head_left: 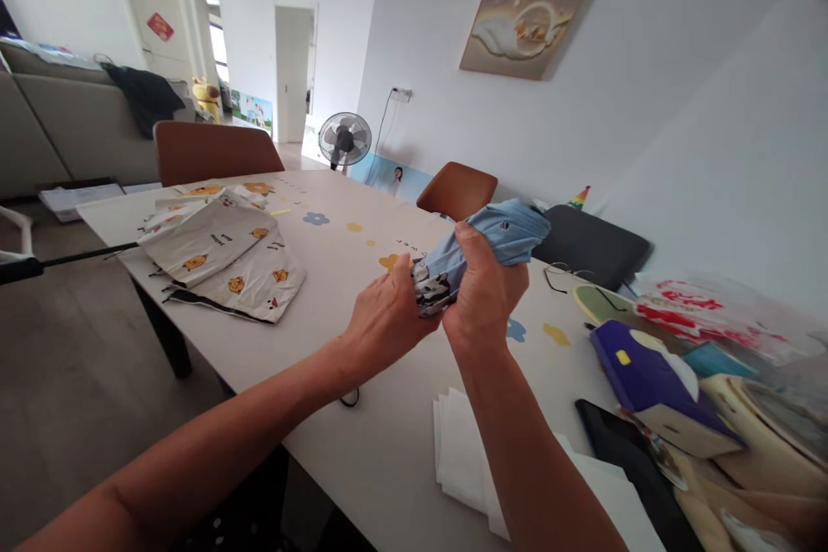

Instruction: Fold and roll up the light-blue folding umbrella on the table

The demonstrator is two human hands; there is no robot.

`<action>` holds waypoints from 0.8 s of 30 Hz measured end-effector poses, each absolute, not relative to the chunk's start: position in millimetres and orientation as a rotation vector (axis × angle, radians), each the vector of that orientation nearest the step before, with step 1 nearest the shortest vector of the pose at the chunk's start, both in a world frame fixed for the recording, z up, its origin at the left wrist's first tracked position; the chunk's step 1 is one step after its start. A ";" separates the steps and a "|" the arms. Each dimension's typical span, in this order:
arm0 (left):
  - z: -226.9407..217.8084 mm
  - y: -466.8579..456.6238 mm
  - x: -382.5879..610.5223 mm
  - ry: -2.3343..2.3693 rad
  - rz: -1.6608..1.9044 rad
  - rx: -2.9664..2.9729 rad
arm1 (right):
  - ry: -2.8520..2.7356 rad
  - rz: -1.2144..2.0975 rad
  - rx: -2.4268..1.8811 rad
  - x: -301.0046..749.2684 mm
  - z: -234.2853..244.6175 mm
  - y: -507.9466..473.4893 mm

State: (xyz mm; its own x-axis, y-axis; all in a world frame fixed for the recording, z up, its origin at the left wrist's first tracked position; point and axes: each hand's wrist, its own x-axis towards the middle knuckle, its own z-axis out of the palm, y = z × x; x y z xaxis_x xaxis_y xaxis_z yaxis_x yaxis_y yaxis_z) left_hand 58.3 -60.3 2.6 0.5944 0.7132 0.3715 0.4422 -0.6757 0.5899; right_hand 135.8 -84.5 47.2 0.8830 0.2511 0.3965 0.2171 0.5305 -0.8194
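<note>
A folded light-blue umbrella (501,235) with a black-and-white printed end is held above the white table (362,345). My right hand (484,293) is wrapped round its middle, fingers closed on the fabric. My left hand (386,319) pinches the printed end at its left tip. Both hands hover above the table's middle. A second folded umbrella (226,259), white with orange prints, lies on the table at the far left.
Folded white cloth (462,448) lies by the near edge. A purple-and-white box (653,379), a black phone (621,448), glasses (569,276) and packets crowd the right side. Brown chairs (213,151) stand behind, with a fan (345,140) and sofa (65,121) beyond.
</note>
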 end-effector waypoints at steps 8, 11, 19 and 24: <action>-0.9 -41.0 48.8 0.712 0.716 2.138 | -0.476 0.187 -1.036 136.9 43.8 -81.6; -3.0 -34.6 48.6 0.471 0.637 1.954 | -0.471 0.242 -1.041 140.1 42.2 -80.9; 2.2 -30.6 48.6 0.270 0.417 1.601 | -0.514 0.363 -1.001 147.4 39.1 -80.1; 0.8 -26.4 50.4 0.283 0.292 1.501 | -0.433 0.413 -0.993 152.3 36.3 -77.3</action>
